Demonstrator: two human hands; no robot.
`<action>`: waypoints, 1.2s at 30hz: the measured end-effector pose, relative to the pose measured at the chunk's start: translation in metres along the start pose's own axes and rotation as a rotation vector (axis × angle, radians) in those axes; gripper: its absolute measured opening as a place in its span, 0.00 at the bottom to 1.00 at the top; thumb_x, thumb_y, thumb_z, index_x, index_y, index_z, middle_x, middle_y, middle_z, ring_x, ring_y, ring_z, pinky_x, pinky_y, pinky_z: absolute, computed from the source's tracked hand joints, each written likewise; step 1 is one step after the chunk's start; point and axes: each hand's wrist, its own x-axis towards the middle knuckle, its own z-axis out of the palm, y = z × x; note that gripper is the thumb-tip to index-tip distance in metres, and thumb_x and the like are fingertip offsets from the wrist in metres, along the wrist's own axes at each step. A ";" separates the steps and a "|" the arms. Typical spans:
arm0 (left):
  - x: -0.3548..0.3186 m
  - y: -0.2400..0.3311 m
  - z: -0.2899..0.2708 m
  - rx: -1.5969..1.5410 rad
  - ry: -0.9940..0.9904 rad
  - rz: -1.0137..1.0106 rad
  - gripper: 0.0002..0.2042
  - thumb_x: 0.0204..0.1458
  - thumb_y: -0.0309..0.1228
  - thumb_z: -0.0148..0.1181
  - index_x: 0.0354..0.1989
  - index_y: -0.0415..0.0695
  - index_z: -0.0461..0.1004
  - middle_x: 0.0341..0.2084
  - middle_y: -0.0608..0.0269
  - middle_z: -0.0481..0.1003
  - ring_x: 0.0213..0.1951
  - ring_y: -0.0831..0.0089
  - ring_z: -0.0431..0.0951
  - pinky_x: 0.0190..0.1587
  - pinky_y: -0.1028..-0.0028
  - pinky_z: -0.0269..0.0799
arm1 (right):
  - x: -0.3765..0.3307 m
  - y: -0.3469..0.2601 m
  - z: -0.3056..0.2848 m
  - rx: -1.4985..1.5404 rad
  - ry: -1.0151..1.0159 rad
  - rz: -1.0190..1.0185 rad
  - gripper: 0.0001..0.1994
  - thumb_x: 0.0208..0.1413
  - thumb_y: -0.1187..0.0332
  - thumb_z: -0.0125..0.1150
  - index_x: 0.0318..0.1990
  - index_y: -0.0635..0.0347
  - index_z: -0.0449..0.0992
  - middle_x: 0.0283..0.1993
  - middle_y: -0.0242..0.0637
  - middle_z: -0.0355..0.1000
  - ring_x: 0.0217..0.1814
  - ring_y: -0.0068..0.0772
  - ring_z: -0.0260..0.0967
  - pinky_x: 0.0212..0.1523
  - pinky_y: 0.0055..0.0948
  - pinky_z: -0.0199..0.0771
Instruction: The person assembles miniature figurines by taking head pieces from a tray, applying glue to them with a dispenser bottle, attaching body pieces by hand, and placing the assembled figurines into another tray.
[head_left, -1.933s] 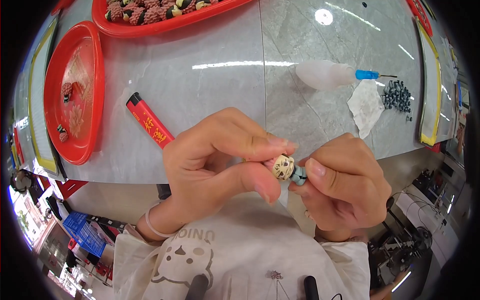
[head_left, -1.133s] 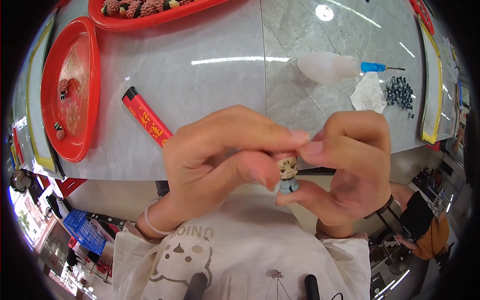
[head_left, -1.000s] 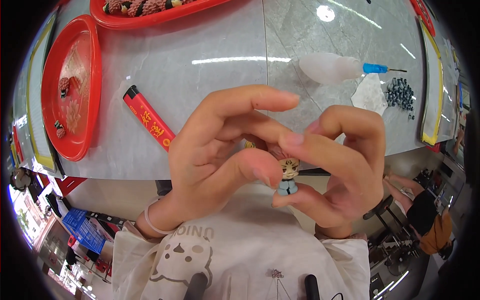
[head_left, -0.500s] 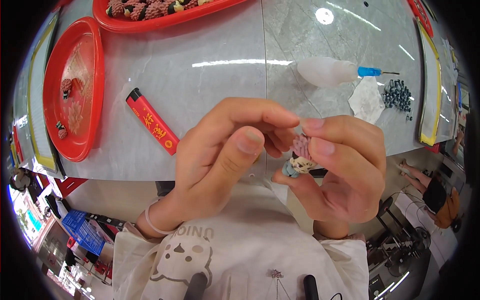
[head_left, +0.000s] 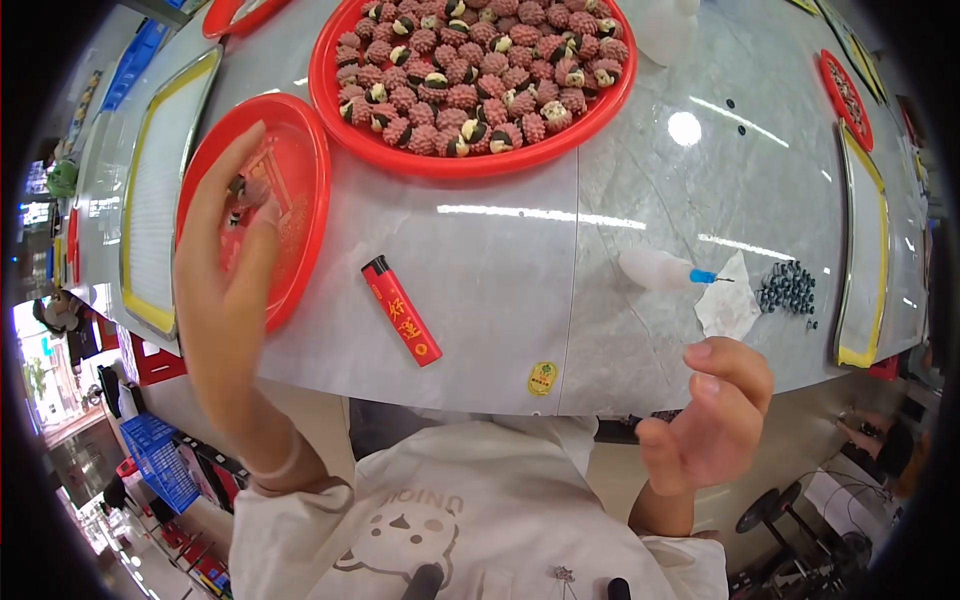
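My left hand (head_left: 228, 260) reaches over the red oval tray (head_left: 318, 200) on the left, thumb and index finger spread apart. In the gap between them shows a small figurine (head_left: 257, 190) with a pink bumpy top, close to the thumb tip. Just below it is part of another figurine, dark and white (head_left: 235, 215); the fingers cover much of this spot. My right hand (head_left: 715, 420) hovers near the table's front edge, fingers loosely curled and apart, holding nothing.
A large red tray (head_left: 450, 165) full of pink-topped figurines stands at the back. A red lighter (head_left: 402, 312) and small yellow label (head_left: 542, 378) lie mid-table. To the right are a white needle-tipped bottle (head_left: 652, 270), crumpled paper (head_left: 728, 305) and small dark pieces (head_left: 787, 288).
The pink-topped figurine was in my right fingers before; that hand now holds nothing. My left hand has swung left over the oval tray. The whole view has shifted, showing more of the back tray.
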 end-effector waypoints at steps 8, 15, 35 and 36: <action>0.092 0.045 0.057 -0.011 -0.416 0.757 0.14 0.46 0.17 0.47 0.42 0.41 0.69 0.45 0.58 0.68 0.48 0.67 0.67 0.48 0.73 0.62 | 0.006 0.004 0.003 0.052 0.021 0.040 0.13 0.36 0.76 0.62 0.34 0.63 0.72 0.29 0.42 0.69 0.28 0.34 0.65 0.26 0.26 0.64; 0.122 0.039 0.097 -0.057 -0.645 0.567 0.08 0.42 0.24 0.58 0.29 0.39 0.65 0.30 0.61 0.66 0.35 0.70 0.68 0.38 0.71 0.64 | -0.005 0.010 -0.020 -0.002 0.073 0.177 0.09 0.40 0.83 0.54 0.33 0.67 0.71 0.27 0.42 0.69 0.28 0.32 0.63 0.29 0.24 0.62; -0.048 0.050 0.055 -1.426 -0.720 -0.185 0.11 0.50 0.21 0.52 0.43 0.38 0.66 0.41 0.56 0.68 0.43 0.70 0.71 0.43 0.72 0.69 | 0.029 0.011 0.016 -0.050 -0.183 0.360 0.16 0.39 0.80 0.57 0.41 0.67 0.70 0.38 0.38 0.71 0.39 0.32 0.66 0.39 0.25 0.64; -0.053 0.052 0.059 -1.510 -0.749 -0.337 0.11 0.50 0.21 0.53 0.43 0.38 0.66 0.41 0.56 0.68 0.43 0.70 0.71 0.43 0.72 0.69 | 0.027 0.007 0.015 0.021 -0.128 0.436 0.15 0.41 0.78 0.58 0.40 0.68 0.70 0.36 0.39 0.71 0.38 0.31 0.66 0.37 0.24 0.65</action>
